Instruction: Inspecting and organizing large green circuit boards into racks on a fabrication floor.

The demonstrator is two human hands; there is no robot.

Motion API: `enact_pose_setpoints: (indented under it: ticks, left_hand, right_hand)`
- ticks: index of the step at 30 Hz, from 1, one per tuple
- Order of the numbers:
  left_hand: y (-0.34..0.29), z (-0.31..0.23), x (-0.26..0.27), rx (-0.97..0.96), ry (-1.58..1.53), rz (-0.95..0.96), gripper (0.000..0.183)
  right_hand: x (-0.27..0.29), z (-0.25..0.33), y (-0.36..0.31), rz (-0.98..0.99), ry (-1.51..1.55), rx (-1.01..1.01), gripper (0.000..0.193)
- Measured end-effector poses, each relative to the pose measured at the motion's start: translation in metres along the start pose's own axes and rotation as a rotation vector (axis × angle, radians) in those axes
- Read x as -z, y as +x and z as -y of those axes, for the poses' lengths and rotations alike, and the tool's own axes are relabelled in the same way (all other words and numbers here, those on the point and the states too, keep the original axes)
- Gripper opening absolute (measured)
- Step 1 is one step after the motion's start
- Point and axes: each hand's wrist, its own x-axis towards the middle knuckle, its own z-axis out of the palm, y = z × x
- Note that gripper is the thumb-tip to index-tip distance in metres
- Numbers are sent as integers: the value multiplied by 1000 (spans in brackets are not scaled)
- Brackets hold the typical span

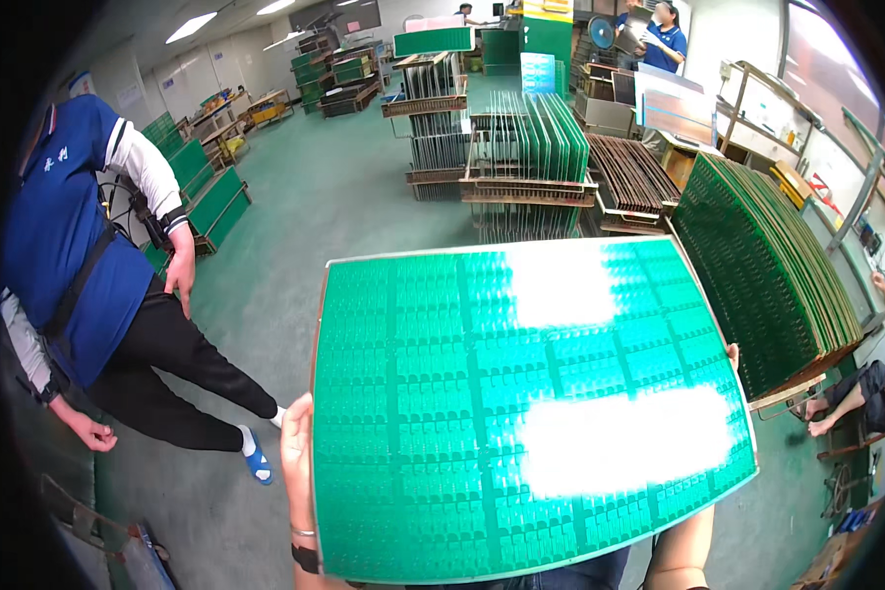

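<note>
A large green circuit board panel (433, 393) is held up in front of me, its glossy face patterned with rows of repeated outlines and two bright glare patches. My left hand (297, 447) grips its left edge, with the fingers partly behind the panel. At the right edge only the fingertips of my right hand (733, 356) show; the panel hides the rest of that hand. To the right of the panel, a thick row of similar green panels (757, 265) stands upright on a rack.
Racks of upright green panels (541, 138) and brown panels (627, 172) stand ahead. A person in a blue shirt (79, 236) stands close on the left. Another person (870, 393) sits at the far right. Further back, a worker (664, 44) holds a sheet.
</note>
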Motion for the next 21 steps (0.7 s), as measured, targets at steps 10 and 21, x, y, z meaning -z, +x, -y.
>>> enact_pose_setpoints:
  ticks: [10, 21]
  left_hand:
    - [-14, 11, -3, 362, -241, 270, 41]
    - [-21, 83, -9, 440, -361, -18, 34]
  right_hand:
    - [-177, -22, 85, 107, 421, -500, 62]
    - [-140, -37, 12, 267, 406, -385, 67]
